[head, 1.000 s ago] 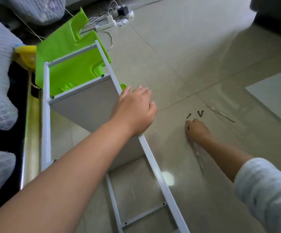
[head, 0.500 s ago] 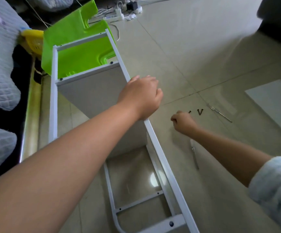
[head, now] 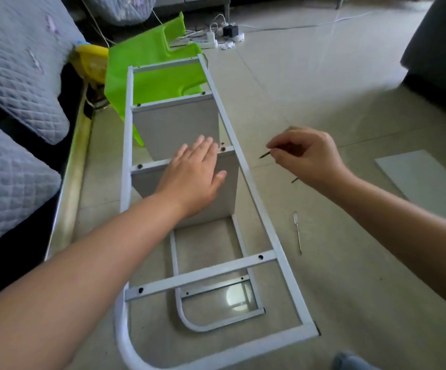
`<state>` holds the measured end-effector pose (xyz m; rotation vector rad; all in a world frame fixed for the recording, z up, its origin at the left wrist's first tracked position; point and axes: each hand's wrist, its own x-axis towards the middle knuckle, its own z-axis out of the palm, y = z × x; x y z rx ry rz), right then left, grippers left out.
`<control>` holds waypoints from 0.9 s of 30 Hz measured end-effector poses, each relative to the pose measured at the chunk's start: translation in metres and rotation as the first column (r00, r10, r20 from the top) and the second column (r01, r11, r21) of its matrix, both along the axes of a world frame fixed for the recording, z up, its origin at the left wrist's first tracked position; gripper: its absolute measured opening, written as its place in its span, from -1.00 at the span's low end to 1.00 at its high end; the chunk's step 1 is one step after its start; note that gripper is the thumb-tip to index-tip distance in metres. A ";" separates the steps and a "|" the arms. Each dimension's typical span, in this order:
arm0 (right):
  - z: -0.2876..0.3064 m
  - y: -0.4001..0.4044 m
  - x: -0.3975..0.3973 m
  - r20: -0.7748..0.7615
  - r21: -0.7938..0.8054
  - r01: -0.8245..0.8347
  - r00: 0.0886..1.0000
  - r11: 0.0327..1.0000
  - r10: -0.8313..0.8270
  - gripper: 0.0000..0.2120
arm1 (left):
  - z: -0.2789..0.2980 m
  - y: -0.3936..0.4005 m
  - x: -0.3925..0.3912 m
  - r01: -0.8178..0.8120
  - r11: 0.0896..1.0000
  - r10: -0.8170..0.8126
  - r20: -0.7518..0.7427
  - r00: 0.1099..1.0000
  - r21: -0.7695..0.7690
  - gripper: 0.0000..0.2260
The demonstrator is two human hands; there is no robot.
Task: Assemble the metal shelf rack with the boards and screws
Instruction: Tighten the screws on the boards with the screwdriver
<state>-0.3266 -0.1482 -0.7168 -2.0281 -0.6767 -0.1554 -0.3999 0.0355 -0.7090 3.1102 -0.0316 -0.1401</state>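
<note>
The white metal rack frame (head: pixel 256 206) lies on its side on the tiled floor, just beside the quilted bed at the left edge. Two grey boards already stand between its side frames: the far board (head: pixel 173 124), in front of a green plastic piece (head: pixel 149 68), and the near board (head: pixel 227 182). Dark screw heads show at the left ends of both rungs, so those look fastened.

The left hand (head: pixel 192 172) lies flat, fingers straight, pressing on the near board's rung close to the right-end hole, which I judge is the next one to fill. The lowest rung (head: pixel 203 273) has bare holes and no board yet.

To the right, the right hand (head: pixel 307 156) pinches a dark screw (head: pixel 265 155) in its fingertips, held in the air just off the frame's right rail. A screwdriver (head: pixel 297 233) lies on the floor near that rail, another loose screw (head: pixel 294 180) peeks out under the wrist, and a spare board (head: pixel 424 174) lies flat well apart. Roughly two shelves in, one to go.
</note>
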 end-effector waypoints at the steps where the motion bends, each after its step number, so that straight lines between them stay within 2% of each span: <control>1: 0.008 -0.001 -0.007 0.036 0.006 -0.068 0.997 0.998 0.068 -0.88 | 0.002 0.000 -0.007 0.003 1.000 -0.002 -0.017 1.000 0.013 -0.46; 4: 0.030 -0.003 -0.024 0.149 -0.130 -0.352 0.917 0.927 0.370 -0.84 | 0.010 0.000 -0.022 0.037 0.998 -0.032 -0.094 0.995 0.054 -0.39; 7: 0.043 0.007 -0.039 -0.007 -0.424 -0.593 0.758 0.684 0.652 -0.88 | 0.016 0.000 -0.028 0.070 0.996 -0.060 -0.149 0.987 0.060 -0.37; 9: 0.046 0.013 -0.045 -0.109 -0.544 -0.645 0.688 0.536 0.718 -0.86 | 0.015 0.003 -0.027 0.046 0.994 -0.035 -0.114 0.993 0.098 -0.37; 11: 0.046 0.016 -0.050 -0.150 -0.573 -0.673 0.647 0.468 0.748 -0.84 | 0.013 0.009 -0.025 -0.023 0.996 0.031 -0.087 0.996 0.089 -0.37; 14: 0.047 0.013 -0.051 -0.216 -0.569 -0.694 0.643 0.441 0.734 -0.81 | 0.007 0.019 -0.026 -0.097 0.991 0.107 -0.112 0.988 0.087 -0.38; 19: 0.049 0.009 -0.051 -0.338 -0.514 -0.755 0.614 0.407 0.713 -0.84 | 0.002 0.020 -0.026 -0.088 0.990 0.098 -0.090 0.991 0.110 -0.37; 23: 0.048 0.007 -0.053 -0.373 -0.488 -0.782 0.588 0.387 0.718 -0.81 | 0.003 0.020 -0.025 -0.088 0.990 0.098 -0.095 0.991 0.109 -0.38; 27: 0.051 0.006 -0.051 -0.392 -0.419 -0.809 0.571 0.413 0.722 -0.73 | 0.003 0.021 -0.025 -0.082 0.989 0.093 -0.083 0.992 0.124 -0.38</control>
